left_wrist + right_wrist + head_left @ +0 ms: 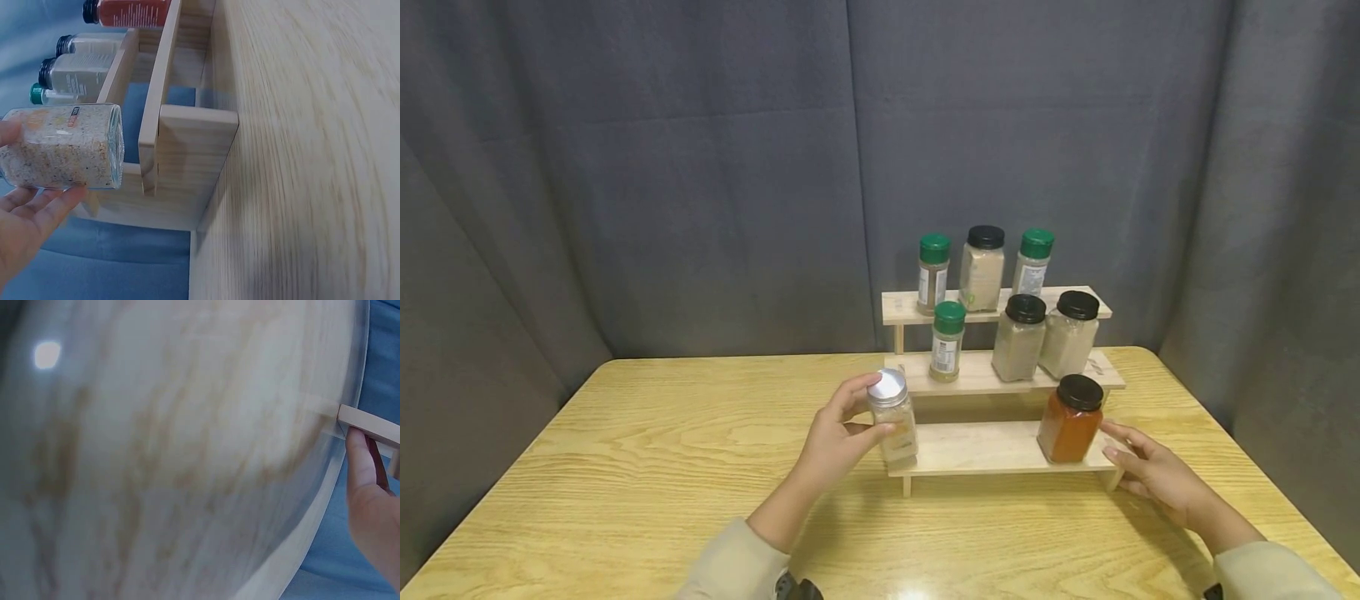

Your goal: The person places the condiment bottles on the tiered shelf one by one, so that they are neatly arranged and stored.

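Note:
My left hand (842,429) grips a clear glass jar (898,429) with a silver lid, its fingers and thumb around the sides. Pale, coarse seasoning fills this jar. It is held upright at the left end of the lowest step of a wooden tiered rack (977,450); in the left wrist view the jar's base (117,147) appears slightly above the board. At the rack's right end, my right hand (1161,479) holds the edge of the lowest step, partly hidden in the head view. Beside its fingertips stands a black-lidded jar of orange-red spice (1070,429).
The middle step carries a green-capped shaker (947,343) and two black-lidded jars, including one pale jar (1069,337). On the top step are two green-capped bottles and a black-lidded jar (982,271). A grey curtain (700,183) hangs behind the wood-grain table (647,467).

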Available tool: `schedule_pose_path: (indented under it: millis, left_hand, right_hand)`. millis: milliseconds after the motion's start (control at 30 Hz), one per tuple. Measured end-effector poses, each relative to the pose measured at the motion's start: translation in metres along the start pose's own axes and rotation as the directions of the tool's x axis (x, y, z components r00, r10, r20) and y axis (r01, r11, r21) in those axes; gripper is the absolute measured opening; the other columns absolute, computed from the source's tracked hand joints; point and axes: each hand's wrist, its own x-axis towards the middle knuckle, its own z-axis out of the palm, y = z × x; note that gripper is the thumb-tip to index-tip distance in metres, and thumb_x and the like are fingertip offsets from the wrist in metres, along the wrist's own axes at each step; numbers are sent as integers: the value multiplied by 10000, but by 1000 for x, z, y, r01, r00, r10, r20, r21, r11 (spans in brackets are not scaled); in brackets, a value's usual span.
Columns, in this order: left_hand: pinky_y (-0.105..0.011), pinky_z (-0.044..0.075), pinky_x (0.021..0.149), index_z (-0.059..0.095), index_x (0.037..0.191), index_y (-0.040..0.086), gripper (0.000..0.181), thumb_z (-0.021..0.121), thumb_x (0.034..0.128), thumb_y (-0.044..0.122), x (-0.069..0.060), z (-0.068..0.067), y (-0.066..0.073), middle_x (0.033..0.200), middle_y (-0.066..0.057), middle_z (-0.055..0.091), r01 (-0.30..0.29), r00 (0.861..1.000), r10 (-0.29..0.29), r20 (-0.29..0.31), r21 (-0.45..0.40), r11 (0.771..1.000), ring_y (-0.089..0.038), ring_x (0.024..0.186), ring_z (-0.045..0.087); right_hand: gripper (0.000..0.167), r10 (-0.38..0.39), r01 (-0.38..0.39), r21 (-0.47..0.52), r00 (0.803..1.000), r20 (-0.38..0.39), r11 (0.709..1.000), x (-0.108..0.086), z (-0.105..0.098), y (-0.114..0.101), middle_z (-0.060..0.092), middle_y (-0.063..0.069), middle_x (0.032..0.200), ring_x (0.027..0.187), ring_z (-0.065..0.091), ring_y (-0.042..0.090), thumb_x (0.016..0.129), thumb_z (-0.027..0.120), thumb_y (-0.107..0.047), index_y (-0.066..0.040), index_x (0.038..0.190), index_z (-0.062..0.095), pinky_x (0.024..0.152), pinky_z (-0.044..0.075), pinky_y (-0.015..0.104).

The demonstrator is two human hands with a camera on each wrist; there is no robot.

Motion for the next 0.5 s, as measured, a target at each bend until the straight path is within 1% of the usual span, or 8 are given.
schedule_pose_path:
  millis: [133, 200, 333, 400, 467, 500]
  left_hand:
    - [-279, 479, 733, 427, 1214, 67, 541, 640, 728, -43, -1, 5, 6, 1111, -200, 518, 17, 999, -17, 27, -4, 1000, -296, 974, 524]
    - [-284, 477, 741, 425, 1216, 63, 540, 636, 732, -45, -1, 8, 6, 1117, -207, 512, 14, 999, -14, 39, -12, 1000, -309, 981, 519]
    - [-306, 476, 744, 429, 1214, 64, 537, 637, 730, -44, 1, 13, 5, 1123, -196, 513, 4, 999, -3, 53, -18, 1000, -294, 997, 509]
    - [-313, 473, 748, 432, 1212, 65, 538, 641, 727, -41, 2, 15, 4, 1126, -179, 517, -3, 998, 4, 61, -14, 1000, -270, 1004, 506]
    - [-318, 473, 748, 432, 1214, 67, 540, 642, 728, -38, 5, 18, 3, 1122, -181, 519, -16, 997, 18, 72, -17, 1000, -270, 979, 519]
    - [-317, 472, 751, 434, 1216, 82, 539, 646, 731, -22, 6, 19, 0, 1123, -176, 521, -24, 997, 24, 76, -13, 1000, -259, 973, 525]
  right_hand:
    - [579, 4, -4, -3, 1000, 3, 1000, 0, 0, 0, -29, 308, 1361, 1180, 168, 450, 901, 452, -274, -45, 1360, 183, 865, 371, 479]
    - [581, 6, -6, -6, 1000, 2, 1000, 0, 0, 0, -20, 303, 1363, 1176, 183, 444, 902, 450, -275, -41, 1359, 179, 863, 375, 474]
    - [575, 6, -6, -7, 1000, 0, 1000, 0, 1, 1, -9, 305, 1361, 1168, 203, 437, 903, 449, -272, -43, 1359, 184, 858, 381, 469]
    - [575, 3, -3, -5, 1000, 1, 1000, 0, 1, 0, -21, 308, 1360, 1172, 185, 448, 905, 445, -270, -41, 1360, 178, 860, 378, 474]
    - [581, 3, -3, -5, 1000, 5, 1000, 0, 1, -1, -40, 312, 1358, 1180, 154, 468, 907, 440, -267, -33, 1361, 163, 867, 363, 490]
    - [584, 3, -3, -5, 1000, 8, 1000, 0, 0, -1, -51, 313, 1357, 1184, 135, 477, 909, 437, -266, -29, 1361, 155, 870, 355, 498]
